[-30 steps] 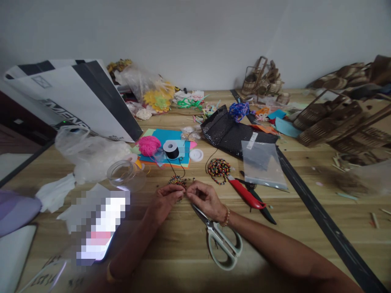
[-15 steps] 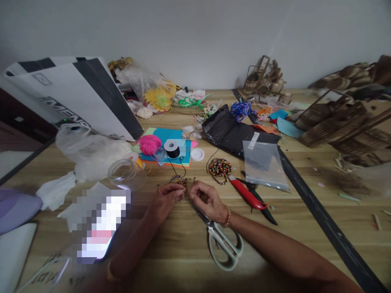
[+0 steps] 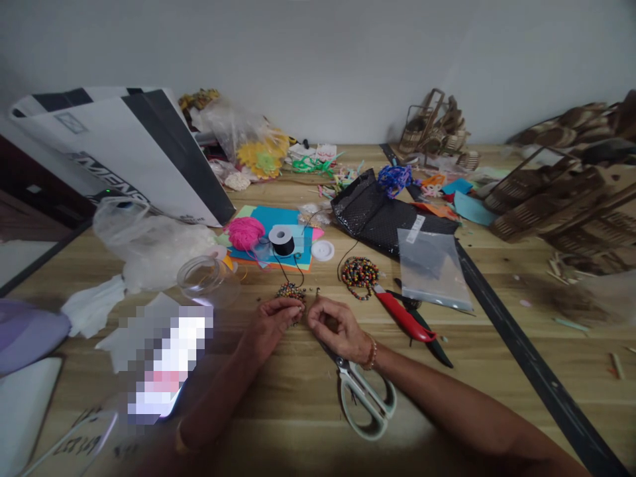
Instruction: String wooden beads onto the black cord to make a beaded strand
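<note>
My left hand (image 3: 271, 326) is closed, thumb and fingertips pinched together in front of a small heap of multicoloured beads (image 3: 290, 290). Dark specks show by its fingertips, but what they grip is too small to make out. Just to the right, my right hand (image 3: 338, 329) also has thumb and forefinger pressed together; whatever is between them cannot be made out. Black cord runs from a spool (image 3: 283, 242) down to the bead heap. Scissors with white handles (image 3: 365, 404) lie partly beneath my right hand. A coiled string of beads (image 3: 360, 274) rests beyond it.
A red-handled cutter (image 3: 405, 317) lies right of my hands, near a clear plastic bag (image 3: 434, 271) and a black bubble mailer (image 3: 372, 215). Pink yarn (image 3: 245, 234) sits on coloured sheets. Left are a round clear container (image 3: 201, 277), a lit phone (image 3: 171, 364) and a paper bag (image 3: 163, 159).
Both hands keep nearly the same place and pinched pose. The whole view has shifted very slightly; nothing on the table has visibly moved.
</note>
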The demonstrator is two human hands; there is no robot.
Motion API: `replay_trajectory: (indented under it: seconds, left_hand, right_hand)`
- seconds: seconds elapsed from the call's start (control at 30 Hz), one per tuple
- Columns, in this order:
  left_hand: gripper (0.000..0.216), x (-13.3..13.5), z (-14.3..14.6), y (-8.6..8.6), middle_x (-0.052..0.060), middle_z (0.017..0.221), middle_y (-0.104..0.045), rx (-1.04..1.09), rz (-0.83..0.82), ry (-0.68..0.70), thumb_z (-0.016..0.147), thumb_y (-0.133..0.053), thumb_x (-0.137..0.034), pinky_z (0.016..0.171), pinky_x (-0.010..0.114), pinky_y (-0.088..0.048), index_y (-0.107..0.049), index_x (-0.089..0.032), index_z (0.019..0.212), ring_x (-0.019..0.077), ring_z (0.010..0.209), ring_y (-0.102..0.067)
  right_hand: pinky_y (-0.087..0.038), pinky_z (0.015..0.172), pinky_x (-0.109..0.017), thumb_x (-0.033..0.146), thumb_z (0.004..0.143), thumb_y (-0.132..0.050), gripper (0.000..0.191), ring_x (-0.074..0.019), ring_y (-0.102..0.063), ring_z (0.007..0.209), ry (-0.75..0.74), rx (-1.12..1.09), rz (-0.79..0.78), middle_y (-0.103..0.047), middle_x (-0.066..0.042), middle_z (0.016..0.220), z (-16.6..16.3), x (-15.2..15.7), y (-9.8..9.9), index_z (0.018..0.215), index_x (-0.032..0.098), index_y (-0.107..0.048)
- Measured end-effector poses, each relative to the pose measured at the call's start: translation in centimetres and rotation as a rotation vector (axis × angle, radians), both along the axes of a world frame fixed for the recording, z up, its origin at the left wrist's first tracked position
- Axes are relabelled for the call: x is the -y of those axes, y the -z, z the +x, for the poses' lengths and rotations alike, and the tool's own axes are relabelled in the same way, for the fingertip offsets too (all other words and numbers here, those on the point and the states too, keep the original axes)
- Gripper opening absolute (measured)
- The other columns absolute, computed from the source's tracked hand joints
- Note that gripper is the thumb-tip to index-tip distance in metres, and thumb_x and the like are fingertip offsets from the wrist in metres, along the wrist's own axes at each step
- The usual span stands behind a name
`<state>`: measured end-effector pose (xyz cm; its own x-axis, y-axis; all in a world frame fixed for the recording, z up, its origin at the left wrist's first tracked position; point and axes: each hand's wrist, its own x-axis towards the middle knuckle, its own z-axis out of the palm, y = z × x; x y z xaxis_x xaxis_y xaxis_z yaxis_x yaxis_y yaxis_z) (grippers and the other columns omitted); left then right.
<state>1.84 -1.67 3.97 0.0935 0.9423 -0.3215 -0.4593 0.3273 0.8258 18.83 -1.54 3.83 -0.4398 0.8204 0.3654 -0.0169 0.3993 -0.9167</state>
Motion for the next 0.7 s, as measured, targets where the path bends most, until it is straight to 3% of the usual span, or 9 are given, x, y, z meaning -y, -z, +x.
replay_trajectory:
  seconds: [0.7]
  left_hand:
    - [0.018,0.1,-0.01,0.22,0.002,0.06,-0.07,-0.022,0.004,0.009,0.051,-0.084,-0.017,0.061,0.023,-0.048,-0.075,-0.014,0.066,0.0115,0.059,-0.061]
  right_hand:
    - [-0.038,0.055,-0.022,0.033,0.087,-0.052,0.022,-0.0109,-0.045,0.06,0.001,0.012,-0.052,-0.051,-0.001,0.066,-0.11,-0.08,0.3,0.074,0.016,-0.053]
